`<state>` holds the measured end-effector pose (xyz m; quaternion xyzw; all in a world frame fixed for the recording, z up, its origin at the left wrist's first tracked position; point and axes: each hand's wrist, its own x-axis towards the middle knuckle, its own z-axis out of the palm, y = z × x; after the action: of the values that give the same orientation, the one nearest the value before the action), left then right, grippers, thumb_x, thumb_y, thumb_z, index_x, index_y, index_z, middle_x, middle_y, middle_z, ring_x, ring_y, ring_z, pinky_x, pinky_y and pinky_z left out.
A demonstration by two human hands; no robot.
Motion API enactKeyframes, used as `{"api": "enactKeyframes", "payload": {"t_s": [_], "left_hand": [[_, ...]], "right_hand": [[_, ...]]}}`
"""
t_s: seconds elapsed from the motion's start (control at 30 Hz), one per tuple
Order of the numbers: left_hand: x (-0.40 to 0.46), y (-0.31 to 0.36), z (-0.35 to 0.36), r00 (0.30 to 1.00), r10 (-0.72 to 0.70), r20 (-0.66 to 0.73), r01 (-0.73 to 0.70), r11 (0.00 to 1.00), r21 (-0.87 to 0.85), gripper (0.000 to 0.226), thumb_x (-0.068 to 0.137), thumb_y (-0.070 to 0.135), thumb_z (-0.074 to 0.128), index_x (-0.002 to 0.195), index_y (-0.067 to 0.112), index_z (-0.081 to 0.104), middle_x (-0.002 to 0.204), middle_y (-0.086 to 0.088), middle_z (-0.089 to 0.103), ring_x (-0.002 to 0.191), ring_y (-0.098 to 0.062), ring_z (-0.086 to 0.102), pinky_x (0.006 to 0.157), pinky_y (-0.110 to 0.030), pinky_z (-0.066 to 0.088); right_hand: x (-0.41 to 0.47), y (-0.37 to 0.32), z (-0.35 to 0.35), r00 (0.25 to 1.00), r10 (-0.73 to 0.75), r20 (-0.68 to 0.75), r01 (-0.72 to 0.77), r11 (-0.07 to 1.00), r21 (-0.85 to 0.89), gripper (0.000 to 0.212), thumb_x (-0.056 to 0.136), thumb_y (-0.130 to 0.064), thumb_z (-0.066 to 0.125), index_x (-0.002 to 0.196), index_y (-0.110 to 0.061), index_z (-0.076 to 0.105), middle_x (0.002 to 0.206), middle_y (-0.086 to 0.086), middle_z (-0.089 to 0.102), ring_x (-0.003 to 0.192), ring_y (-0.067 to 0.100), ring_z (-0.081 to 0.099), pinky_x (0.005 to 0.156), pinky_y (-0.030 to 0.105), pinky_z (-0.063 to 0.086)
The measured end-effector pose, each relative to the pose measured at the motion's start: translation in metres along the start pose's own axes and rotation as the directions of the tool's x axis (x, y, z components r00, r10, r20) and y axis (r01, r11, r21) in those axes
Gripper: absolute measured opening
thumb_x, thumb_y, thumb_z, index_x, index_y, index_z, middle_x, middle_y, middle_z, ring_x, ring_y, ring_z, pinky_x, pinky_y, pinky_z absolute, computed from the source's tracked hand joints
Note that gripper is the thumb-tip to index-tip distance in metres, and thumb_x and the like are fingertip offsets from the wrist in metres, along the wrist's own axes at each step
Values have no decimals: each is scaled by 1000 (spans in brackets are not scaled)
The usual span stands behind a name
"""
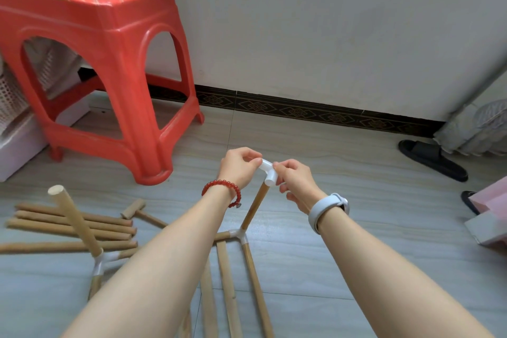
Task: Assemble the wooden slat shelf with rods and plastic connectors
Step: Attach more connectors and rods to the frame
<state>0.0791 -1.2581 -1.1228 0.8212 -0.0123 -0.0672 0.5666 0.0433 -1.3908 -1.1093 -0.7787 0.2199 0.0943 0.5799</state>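
Head view shows left hand [239, 164] and right hand [292, 177], each grip pinching the white connector [268, 171], seating it squarely onto the upright rod [255, 208].

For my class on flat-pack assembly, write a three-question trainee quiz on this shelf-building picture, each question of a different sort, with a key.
1. True or false: both hands hold the white connector on top of the upright rod.
2. Multiple choice: the wooden mallet lies A) on the red stool, B) on the floor beside the loose rods, C) in the left hand.
3. Fill in: the other standing rod, at the left, has ___ on its top end.

Key: 1 true, the right hand pinches it too; 2 B; 3 nothing, its end is bare.
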Motion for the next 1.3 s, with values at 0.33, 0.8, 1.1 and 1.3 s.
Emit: {"api": "enactKeyframes", "payload": {"t_s": [0.33, 0.8, 1.1, 1.3], "left_hand": [[-55, -4, -81, 992, 7, -129, 25, 970, 243, 26, 93, 19, 53, 115, 14, 65, 116, -1, 66, 109, -15, 59, 92, -20, 39], [-341, -84, -341, 788, -211, -578, 451, 838, 309, 21, 93, 14, 52, 108, 11, 68, 109, -2, 67, 102, -15, 59, 81, -16, 38], [-454, -247, -410, 516, -523, -678, 765, 637, 92, 23, 94, 13, 47, 107, 14, 67, 112, -10, 66, 108, -28, 58, 86, -27, 43], [-425, -373, -426, 555, -586, -591, 814, 528, 242, 55, 93, 6, 39, 145, 22, 30, 154, -2, 19, 131, -27, 35, 105, -36, 36]], "right_hand": [[-30, -31, 40, 919, -388, -71, 223, 660, -718, 29, 96, -21, 41, 118, -18, 59, 123, 4, 56, 118, 25, 45, 95, 39, 34], [-241, -44, 267, 492, -181, 851, 754, 577, -313, 23, 96, -17, 43, 101, -12, 65, 91, 5, 70, 78, 17, 65, 79, 32, 54], [-311, -11, 404, 298, -19, 954, 887, 374, -270, 31, 99, -19, 41, 125, -10, 55, 118, 9, 62, 103, 22, 59, 87, 30, 46], [-269, 11, 479, 331, 107, 938, 903, 253, -347, 39, 99, -23, 39, 138, -17, 39, 123, 8, 59, 104, 23, 58, 90, 33, 48]]}}
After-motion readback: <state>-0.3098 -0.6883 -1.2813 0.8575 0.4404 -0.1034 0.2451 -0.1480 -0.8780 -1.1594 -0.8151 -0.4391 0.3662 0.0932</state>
